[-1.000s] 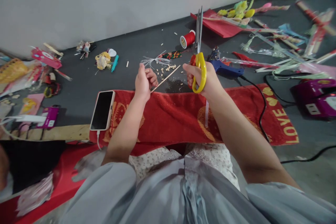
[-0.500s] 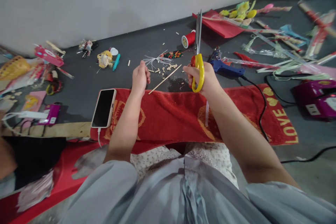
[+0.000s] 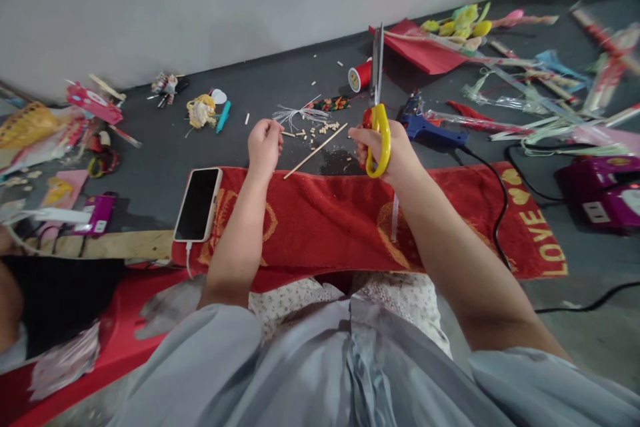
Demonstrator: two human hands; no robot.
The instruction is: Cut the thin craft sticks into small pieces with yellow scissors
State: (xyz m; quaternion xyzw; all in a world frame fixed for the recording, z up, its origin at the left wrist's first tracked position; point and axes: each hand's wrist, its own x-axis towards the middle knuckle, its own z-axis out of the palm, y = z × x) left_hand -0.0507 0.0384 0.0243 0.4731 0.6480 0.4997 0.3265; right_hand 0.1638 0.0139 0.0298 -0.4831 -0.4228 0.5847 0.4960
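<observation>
My right hand (image 3: pixel 395 152) is wrapped round the yellow and red handles of a pair of scissors (image 3: pixel 377 103), whose blades point away from me and look nearly closed. To its left, my left hand (image 3: pixel 265 147) is closed, with thumb and fingers pressed together; what it holds, if anything, I cannot make out. Between my hands, a thin wooden stick (image 3: pixel 316 151) lies slanted on the table, its near end by the red towel (image 3: pixel 320 220). Small cut wooden bits (image 3: pixel 320 130) are scattered beyond it, beside a bundle of pale strands (image 3: pixel 299 113).
A red thread spool (image 3: pixel 360 75) and a blue glue gun (image 3: pixel 433 130) lie near the scissors. On the towel's left end rests a charging phone (image 3: pixel 199 205). Purple power blocks (image 3: pixel 603 193) stand at the right. A co-worker's arm (image 3: pixel 10 307) shows at far left.
My left hand has turned slightly, its thumb now lower and its knuckles more on top. My right hand and the scissors keep nearly the same pose; the view has shifted a little.
</observation>
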